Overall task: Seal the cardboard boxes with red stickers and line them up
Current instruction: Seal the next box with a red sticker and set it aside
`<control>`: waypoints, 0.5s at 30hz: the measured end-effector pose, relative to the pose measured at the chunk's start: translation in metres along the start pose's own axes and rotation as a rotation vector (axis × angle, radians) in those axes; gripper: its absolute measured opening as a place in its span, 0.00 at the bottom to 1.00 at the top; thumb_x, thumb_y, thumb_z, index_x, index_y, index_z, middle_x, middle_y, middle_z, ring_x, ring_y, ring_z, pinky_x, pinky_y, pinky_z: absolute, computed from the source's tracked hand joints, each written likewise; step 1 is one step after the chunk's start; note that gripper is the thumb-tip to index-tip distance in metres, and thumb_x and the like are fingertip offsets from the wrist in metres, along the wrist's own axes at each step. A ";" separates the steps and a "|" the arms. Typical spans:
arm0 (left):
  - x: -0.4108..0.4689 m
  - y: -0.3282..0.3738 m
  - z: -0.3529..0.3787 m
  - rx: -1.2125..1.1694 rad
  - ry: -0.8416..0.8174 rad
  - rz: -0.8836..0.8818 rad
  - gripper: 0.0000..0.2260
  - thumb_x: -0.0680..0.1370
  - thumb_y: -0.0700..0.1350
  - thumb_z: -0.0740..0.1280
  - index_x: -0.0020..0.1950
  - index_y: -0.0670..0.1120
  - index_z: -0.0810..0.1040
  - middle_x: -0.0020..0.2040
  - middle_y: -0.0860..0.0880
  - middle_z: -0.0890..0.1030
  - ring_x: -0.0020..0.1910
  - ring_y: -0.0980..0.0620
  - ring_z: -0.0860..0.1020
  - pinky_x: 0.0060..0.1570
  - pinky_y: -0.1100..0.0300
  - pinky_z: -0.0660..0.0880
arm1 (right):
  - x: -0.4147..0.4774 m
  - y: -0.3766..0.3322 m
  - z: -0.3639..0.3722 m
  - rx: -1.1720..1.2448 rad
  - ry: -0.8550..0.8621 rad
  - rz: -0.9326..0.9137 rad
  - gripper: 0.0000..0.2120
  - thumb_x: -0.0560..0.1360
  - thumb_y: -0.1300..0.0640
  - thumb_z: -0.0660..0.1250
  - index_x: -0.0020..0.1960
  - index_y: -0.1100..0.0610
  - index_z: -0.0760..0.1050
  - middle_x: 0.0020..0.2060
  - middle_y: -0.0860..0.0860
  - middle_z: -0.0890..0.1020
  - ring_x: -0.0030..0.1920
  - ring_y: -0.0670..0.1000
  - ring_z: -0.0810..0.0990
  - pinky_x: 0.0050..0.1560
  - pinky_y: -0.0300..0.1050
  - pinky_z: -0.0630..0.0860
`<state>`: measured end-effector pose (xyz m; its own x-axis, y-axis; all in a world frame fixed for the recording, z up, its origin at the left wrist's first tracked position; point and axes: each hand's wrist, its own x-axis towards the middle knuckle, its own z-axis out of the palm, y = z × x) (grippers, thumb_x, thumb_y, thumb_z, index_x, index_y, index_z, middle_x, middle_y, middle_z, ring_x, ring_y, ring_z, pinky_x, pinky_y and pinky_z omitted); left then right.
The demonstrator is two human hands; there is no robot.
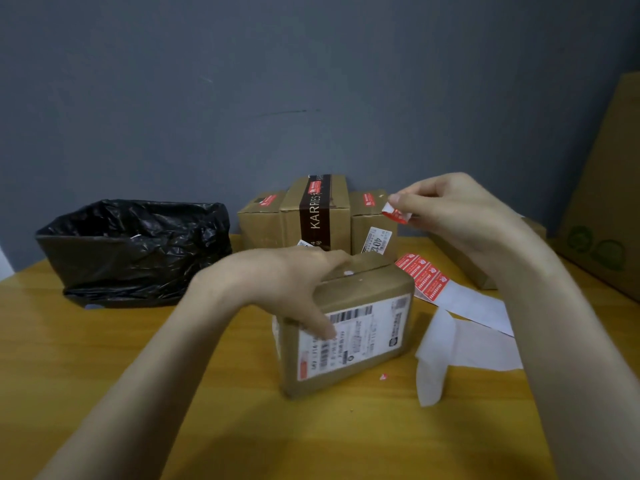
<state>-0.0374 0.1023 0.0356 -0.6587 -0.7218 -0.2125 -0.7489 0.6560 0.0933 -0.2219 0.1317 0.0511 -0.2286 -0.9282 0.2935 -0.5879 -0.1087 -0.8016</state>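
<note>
Grips unsealed cardboard box (349, 327) at middle of worktop (104, 358) with left hand (291, 282); pinches peeled red sticker (394, 213) in right hand (450, 216), above it. Counts three stickered boxes (318, 209) lined along back edge; judges this one yet to seal.

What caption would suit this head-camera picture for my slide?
Left hand steadies a labelled cardboard box while right hand pinches a red sticker; three stickered boxes stand behind.

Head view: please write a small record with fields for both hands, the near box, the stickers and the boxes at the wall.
left hand: grips the near cardboard box from above
right hand: pinches a red sticker above the table
near cardboard box: stands on the table; visible top bears no red sticker
sticker strip: lies right of that box
boxes at wall: three in a row, each bearing a red sticker
</note>
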 end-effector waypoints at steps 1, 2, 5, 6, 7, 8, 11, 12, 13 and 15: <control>0.000 -0.004 -0.001 -0.014 0.009 -0.004 0.40 0.69 0.52 0.74 0.74 0.55 0.53 0.67 0.55 0.71 0.59 0.58 0.73 0.53 0.65 0.73 | 0.000 0.000 0.001 0.004 -0.006 0.001 0.16 0.74 0.49 0.68 0.48 0.63 0.81 0.40 0.48 0.82 0.48 0.52 0.80 0.56 0.54 0.77; 0.000 -0.007 -0.004 -0.028 0.047 -0.006 0.43 0.68 0.53 0.74 0.75 0.55 0.51 0.69 0.55 0.68 0.61 0.58 0.71 0.54 0.67 0.69 | -0.001 0.000 0.002 0.011 -0.018 0.002 0.15 0.73 0.50 0.68 0.48 0.63 0.81 0.39 0.47 0.83 0.47 0.51 0.80 0.57 0.53 0.76; -0.006 -0.009 -0.011 -0.175 0.352 0.035 0.46 0.64 0.58 0.74 0.75 0.55 0.53 0.71 0.55 0.67 0.67 0.57 0.68 0.63 0.65 0.65 | -0.001 -0.004 0.008 0.009 -0.076 -0.038 0.12 0.72 0.51 0.69 0.44 0.61 0.82 0.39 0.48 0.84 0.46 0.47 0.81 0.56 0.48 0.76; -0.009 -0.006 -0.014 -0.248 0.480 0.077 0.44 0.63 0.59 0.73 0.74 0.54 0.57 0.68 0.54 0.70 0.64 0.58 0.71 0.63 0.63 0.68 | -0.001 -0.006 0.011 0.001 -0.102 -0.054 0.11 0.72 0.51 0.69 0.42 0.60 0.82 0.39 0.50 0.84 0.44 0.46 0.80 0.53 0.45 0.75; -0.010 -0.003 -0.016 -0.291 0.594 0.128 0.42 0.61 0.61 0.72 0.72 0.54 0.62 0.63 0.54 0.74 0.59 0.59 0.74 0.61 0.63 0.70 | -0.001 -0.007 0.013 -0.004 -0.128 -0.067 0.11 0.72 0.50 0.70 0.41 0.59 0.82 0.37 0.50 0.83 0.42 0.45 0.79 0.49 0.42 0.74; -0.011 0.001 -0.017 -0.298 0.680 0.173 0.38 0.61 0.61 0.72 0.69 0.54 0.66 0.59 0.54 0.75 0.53 0.60 0.75 0.56 0.67 0.71 | -0.002 -0.009 0.016 -0.003 -0.152 -0.077 0.11 0.71 0.50 0.70 0.39 0.58 0.82 0.35 0.50 0.82 0.39 0.44 0.77 0.44 0.41 0.72; -0.011 0.008 -0.016 -0.236 0.787 0.197 0.29 0.61 0.61 0.70 0.61 0.55 0.75 0.51 0.53 0.75 0.45 0.60 0.75 0.45 0.74 0.66 | -0.003 -0.009 0.018 -0.006 -0.194 -0.091 0.11 0.71 0.48 0.70 0.37 0.56 0.82 0.32 0.50 0.82 0.36 0.43 0.77 0.42 0.42 0.71; -0.010 0.008 -0.014 -0.222 0.795 0.185 0.27 0.61 0.61 0.69 0.58 0.56 0.76 0.50 0.54 0.75 0.44 0.60 0.74 0.42 0.74 0.66 | -0.002 -0.008 0.019 -0.011 -0.202 -0.095 0.12 0.71 0.48 0.70 0.37 0.56 0.82 0.34 0.52 0.83 0.37 0.44 0.78 0.44 0.45 0.73; -0.009 0.008 -0.013 -0.218 0.794 0.181 0.25 0.61 0.62 0.69 0.56 0.57 0.77 0.48 0.55 0.74 0.43 0.60 0.74 0.41 0.74 0.66 | -0.001 -0.008 0.019 -0.011 -0.214 -0.101 0.13 0.70 0.47 0.70 0.39 0.57 0.83 0.37 0.55 0.84 0.39 0.46 0.78 0.47 0.48 0.74; -0.004 0.009 -0.010 -0.223 0.778 0.195 0.22 0.61 0.61 0.70 0.53 0.56 0.79 0.44 0.56 0.74 0.40 0.59 0.74 0.39 0.73 0.66 | 0.000 -0.007 0.021 -0.014 -0.240 -0.118 0.15 0.70 0.45 0.70 0.40 0.59 0.82 0.43 0.64 0.82 0.40 0.50 0.76 0.49 0.55 0.74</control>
<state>-0.0419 0.1090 0.0466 -0.5785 -0.5997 0.5529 -0.5593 0.7850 0.2664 -0.2018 0.1252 0.0456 0.0318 -0.9674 0.2512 -0.6104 -0.2178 -0.7616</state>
